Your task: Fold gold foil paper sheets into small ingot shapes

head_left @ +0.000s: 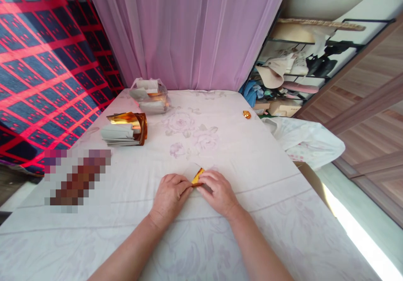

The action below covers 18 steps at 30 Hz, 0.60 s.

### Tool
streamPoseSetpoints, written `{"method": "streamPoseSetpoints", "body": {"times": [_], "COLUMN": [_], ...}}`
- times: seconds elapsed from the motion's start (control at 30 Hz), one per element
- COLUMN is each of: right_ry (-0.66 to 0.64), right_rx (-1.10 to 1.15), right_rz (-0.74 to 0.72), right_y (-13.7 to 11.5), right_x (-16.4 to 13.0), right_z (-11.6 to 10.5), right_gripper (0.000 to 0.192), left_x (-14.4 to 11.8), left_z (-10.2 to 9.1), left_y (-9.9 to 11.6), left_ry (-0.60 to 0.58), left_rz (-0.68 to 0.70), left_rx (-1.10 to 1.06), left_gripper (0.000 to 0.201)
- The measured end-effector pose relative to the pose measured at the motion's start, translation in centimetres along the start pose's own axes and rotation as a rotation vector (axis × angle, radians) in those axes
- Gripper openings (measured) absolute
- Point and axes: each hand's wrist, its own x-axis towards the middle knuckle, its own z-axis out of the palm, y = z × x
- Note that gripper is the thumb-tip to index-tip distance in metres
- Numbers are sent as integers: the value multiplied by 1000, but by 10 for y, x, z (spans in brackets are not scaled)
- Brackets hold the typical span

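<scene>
Between my hands, on the table's floral cloth, lies a small sheet of gold foil paper [198, 176] with a pale side showing along its upper edge. The fingertips of my left hand [171, 193] pinch its lower left edge. On the other side, my right hand [219, 190] grips the sheet's right edge with bent fingers. A fold or roll runs along the edge nearest me, partly hidden by the fingers. One folded gold piece [247, 114] sits apart near the table's far right edge.
A stack of gold and grey-white paper [122, 129] stands on the left. Behind it is a clear plastic bag [149, 96] of similar sheets. A blurred reddish-brown patch [82, 176] covers the left edge. At right are a white plastic bag [308, 142] and a shelf rack [292, 69].
</scene>
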Motion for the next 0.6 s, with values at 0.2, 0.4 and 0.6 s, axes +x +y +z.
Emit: {"method": "streamPoseSetpoints", "body": {"times": [0.2,0.4,0.6], "right_ry": [22,44,88], "right_rx": [-44,-110,-160], "right_rz": [37,95,149], "right_y": [-2,-6,-9], "right_x": [2,2,2], "right_z": [0,3,6], "right_gripper": [13,12,9], "left_x": [1,1,1], "left_z": [1,1,0], "left_y": [0,0,1], "left_ry": [-4,0,13], "left_rz": [-42,-57,-68], "left_rx": [-20,-51,-72], "left_gripper": [10,13,15]}}
